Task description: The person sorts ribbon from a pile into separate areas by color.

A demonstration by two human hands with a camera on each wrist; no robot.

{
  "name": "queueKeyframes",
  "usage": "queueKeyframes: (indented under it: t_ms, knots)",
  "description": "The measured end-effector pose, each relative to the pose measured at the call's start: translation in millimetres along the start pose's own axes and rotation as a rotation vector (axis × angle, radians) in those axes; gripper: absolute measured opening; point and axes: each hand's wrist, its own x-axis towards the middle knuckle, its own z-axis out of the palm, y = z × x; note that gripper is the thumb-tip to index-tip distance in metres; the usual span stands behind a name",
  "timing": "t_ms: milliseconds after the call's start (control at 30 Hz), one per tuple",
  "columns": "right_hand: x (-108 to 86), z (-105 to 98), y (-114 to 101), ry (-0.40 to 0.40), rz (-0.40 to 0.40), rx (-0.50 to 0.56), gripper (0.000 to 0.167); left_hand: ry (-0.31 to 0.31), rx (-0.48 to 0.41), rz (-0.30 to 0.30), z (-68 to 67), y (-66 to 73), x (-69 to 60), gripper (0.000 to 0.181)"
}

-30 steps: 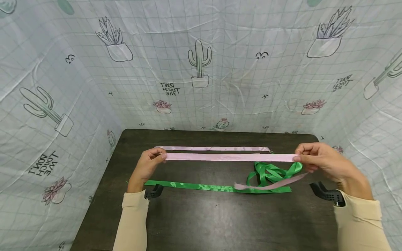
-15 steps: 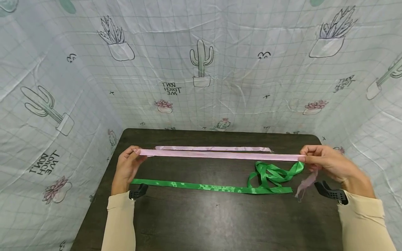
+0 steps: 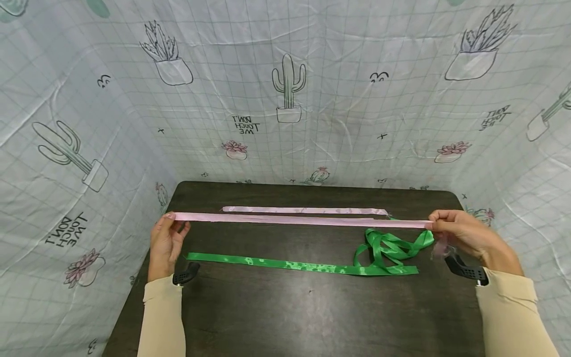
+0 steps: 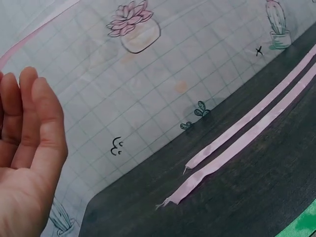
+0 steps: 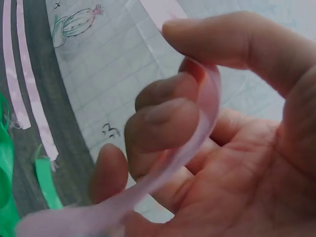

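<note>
A pink ribbon (image 3: 294, 219) stretches nearly straight between both hands above the table. Its left end is pinched between thumb and forefinger of my left hand (image 3: 166, 240); in the left wrist view that pinch falls outside the picture. My right hand (image 3: 470, 238) grips the ribbon between thumb and forefinger, and a short frayed tail (image 3: 440, 247) hangs beneath. In the right wrist view the ribbon (image 5: 170, 173) curves through the bent fingers. Two more pink ribbons lie side by side on the table, a farther one (image 4: 247, 118) and a nearer one (image 4: 237, 140).
A green ribbon (image 3: 285, 265) lies across the dark table (image 3: 285, 312), nearer the person. Its loose coils (image 3: 388, 248) are heaped at the right. Cactus-print cloth (image 3: 334, 89) hangs behind the table and at both sides.
My left hand has moved left with the ribbon's end, making the taut stretch longer. The loose tail at my right hand has become shorter. My right hand has hardly moved.
</note>
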Motion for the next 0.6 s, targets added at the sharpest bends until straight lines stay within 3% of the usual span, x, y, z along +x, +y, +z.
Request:
queueKeyframes:
  t_ms: [200, 467, 600]
  knots:
    - [1.0, -7.4, 16.1, 0.059, 0.048, 0.125, 0.033, 0.086, -0.067, -0.028, -11.7, 6.4, 1.7, 0.023]
    - [2.2, -16.6, 30.8, 0.058, 0.002, 0.341, 0.039, 0.161, -0.178, -0.039, -26.7, 15.2, 3.0, 0.019]
    - [5.6, -18.1, 35.6, 0.125, 0.003, 0.465, 0.043, 0.199, -0.204, -0.053, -34.2, 16.5, 5.6, 0.02]
